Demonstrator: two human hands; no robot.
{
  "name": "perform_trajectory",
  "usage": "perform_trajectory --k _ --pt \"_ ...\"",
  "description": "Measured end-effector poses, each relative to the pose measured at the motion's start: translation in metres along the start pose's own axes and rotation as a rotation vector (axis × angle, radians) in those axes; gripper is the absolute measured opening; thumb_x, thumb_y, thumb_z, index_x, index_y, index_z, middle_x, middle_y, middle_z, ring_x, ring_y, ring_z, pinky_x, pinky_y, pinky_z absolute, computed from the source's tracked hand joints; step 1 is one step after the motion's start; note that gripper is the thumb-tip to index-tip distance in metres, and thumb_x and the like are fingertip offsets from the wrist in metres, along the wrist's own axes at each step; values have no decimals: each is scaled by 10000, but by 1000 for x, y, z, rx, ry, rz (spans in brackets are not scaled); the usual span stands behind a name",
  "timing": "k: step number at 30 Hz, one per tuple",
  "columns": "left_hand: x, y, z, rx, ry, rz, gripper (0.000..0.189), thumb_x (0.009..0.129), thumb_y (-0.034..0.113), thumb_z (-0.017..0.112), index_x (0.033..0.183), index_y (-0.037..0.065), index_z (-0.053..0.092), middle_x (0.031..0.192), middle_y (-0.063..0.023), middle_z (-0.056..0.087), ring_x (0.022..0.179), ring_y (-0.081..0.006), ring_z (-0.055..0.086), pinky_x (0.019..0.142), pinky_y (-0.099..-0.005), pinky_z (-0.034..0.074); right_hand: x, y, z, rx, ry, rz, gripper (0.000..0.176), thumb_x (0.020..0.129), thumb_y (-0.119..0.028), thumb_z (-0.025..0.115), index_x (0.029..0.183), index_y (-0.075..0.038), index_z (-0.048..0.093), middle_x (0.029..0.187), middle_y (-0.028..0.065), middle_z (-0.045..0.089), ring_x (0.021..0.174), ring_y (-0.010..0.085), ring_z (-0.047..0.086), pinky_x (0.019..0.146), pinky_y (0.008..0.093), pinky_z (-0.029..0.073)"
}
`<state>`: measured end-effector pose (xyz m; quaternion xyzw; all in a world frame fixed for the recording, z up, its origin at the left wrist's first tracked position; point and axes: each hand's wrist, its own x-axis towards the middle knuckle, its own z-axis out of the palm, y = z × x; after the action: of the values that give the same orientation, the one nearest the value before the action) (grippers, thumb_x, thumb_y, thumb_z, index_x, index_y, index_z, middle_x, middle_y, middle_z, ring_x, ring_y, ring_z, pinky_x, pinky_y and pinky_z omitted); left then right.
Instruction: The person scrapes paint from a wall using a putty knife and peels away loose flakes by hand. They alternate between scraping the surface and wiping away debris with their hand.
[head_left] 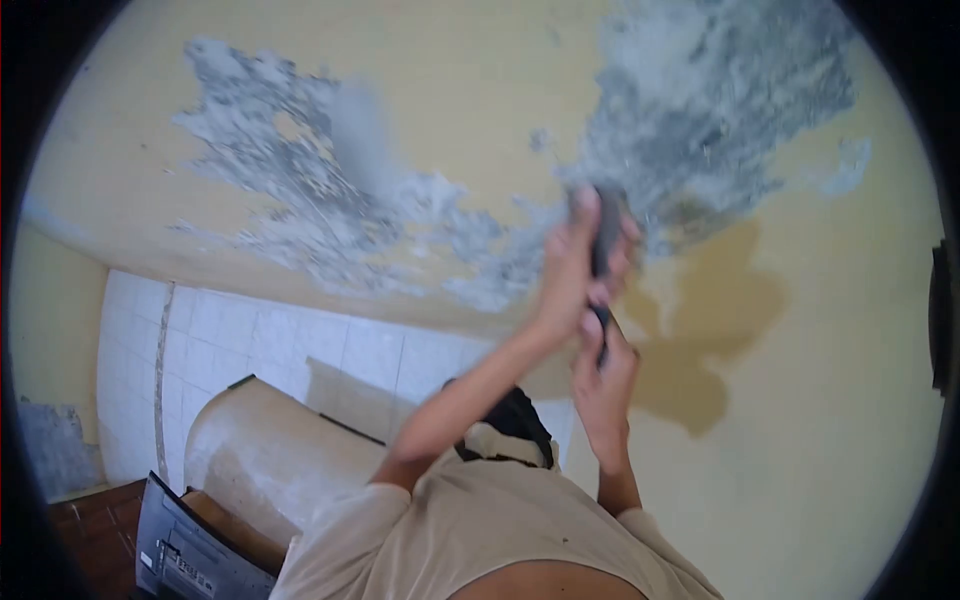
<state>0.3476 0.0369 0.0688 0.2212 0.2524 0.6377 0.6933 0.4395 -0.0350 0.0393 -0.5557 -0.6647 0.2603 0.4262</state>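
A dark, long-handled tool [606,235] is held up at the yellow wall [470,90]; motion blur hides its exact kind. My left hand [568,265] is closed around its upper part, with the thumb laid along it. Lower down, my right hand [606,390] grips the narrow dark handle. The tool's upper end is by the lower edge of a large peeled grey-white patch [720,90]. Whether it touches the wall cannot be made out. Another rough peeled patch [310,150] spreads to the left.
Below the wall lie white tiles [240,325]. A curved beige piece of furniture [265,450] stands at lower left, beside a dark flat screen seen from behind [190,560]. Reddish-brown tiles [100,530] show in the corner. Something dark [939,315] sits at the right edge.
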Motion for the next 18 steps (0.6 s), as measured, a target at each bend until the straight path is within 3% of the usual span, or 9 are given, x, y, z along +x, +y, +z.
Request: perform_trajectory --k 1,4,6,7,9,10,12,13,18 --pt "6 -35 -7 14 -97 8 631 963 604 385 833 20 586 555 -5 516 384 -60 436 349 -213 334 -6 23 -7 16 -9 54 227 980 -180 510 1026 19 609 707 210 620 608 320 654 557 364 479" --pt "5 -4 -10 50 54 129 624 971 592 374 856 17 587 537 -24 518 372 -93 455 348 -225 337 5 10 13 -45 -69 51 225 977 -194 519 989 11 610 668 181 622 567 235 652 527 372 469" --pt "-1 20 -31 178 82 233 574 1001 522 363 860 14 590 602 -46 565 447 -114 534 410 -236 407 0 5 20 22 -45 -48 222 976 -194 519 992 6 613 608 137 588 520 164 601 502 338 452" --pt "2 18 -53 435 134 480 523 1016 468 370 860 16 583 669 -41 584 550 -112 558 490 -217 409 -6 6 18 98 -71 16 224 978 -197 519 977 9 607 583 115 559 496 154 566 488 321 437" --pt "-6 16 -74 456 304 702 295 983 284 546 896 9 603 710 -52 611 617 -135 556 621 -275 452 -18 25 17 256 26 29 291 990 -251 514 856 2 563 532 37 492 456 109 476 451 269 385" --pt "-3 22 -81 467 296 709 295 983 284 546 896 9 603 710 -52 611 617 -135 556 621 -275 452 -29 38 9 296 46 53 324 1009 -278 474 809 -25 503 539 11 450 450 74 431 422 243 343" --pt "2 28 -89 1195 416 1363 159 848 150 718 895 35 619 771 -54 608 702 -194 551 711 -340 422 -46 57 -6 337 64 95 367 1028 -304 435 762 -52 443 545 -16 408 445 40 385 392 218 302" --pt "9 25 -84 1225 341 1411 277 713 101 815 910 61 625 860 -58 598 822 -237 527 766 -378 378 -52 65 -14 344 92 185 376 1031 -315 425 761 -53 435 540 -17 394 435 44 367 389 217 294" --pt "30 5 -66 1440 419 1422 358 708 116 839 975 58 608 931 -70 597 837 -226 534 744 -347 394 -65 84 -32 348 127 345 408 1035 -351 405 760 -51 428 532 -15 369 421 51 352 383 217 287"
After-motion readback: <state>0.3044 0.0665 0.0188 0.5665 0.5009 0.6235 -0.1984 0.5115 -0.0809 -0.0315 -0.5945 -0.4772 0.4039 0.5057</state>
